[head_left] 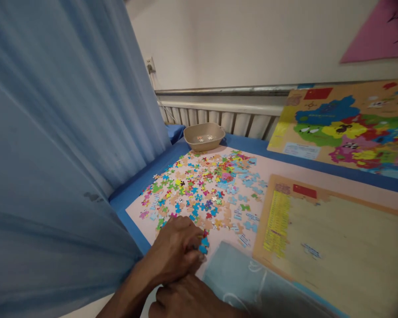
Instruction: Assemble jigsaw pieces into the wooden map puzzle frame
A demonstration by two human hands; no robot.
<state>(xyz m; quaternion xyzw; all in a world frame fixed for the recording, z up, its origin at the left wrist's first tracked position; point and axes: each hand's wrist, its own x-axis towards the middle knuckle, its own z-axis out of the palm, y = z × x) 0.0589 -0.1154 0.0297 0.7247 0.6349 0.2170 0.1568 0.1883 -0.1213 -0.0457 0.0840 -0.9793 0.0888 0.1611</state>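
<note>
Low in the view, my left hand [177, 245] is curled over the pink sheet at the near edge of the puzzle heap. Blue puzzle pieces [204, 245] show at its fingertips, with a bit of red above them. My right hand [185, 300] is closed just below, against the left wrist; its fingers are mostly hidden, and what they hold cannot be seen. Loose jigsaw pieces [199, 205] in many colours spread out beyond both hands. To the right lies a puzzle board [345, 238] with a yellow text panel and red flag joined along its left side.
A beige basin [204, 138] with a few pieces stands at the back. A finished map puzzle [348, 128] leans at the back right. Pale blue cloth [232, 269] lies near the right hand. A blue curtain [69, 132] hangs on the left; a white radiator [215, 117] lines the wall.
</note>
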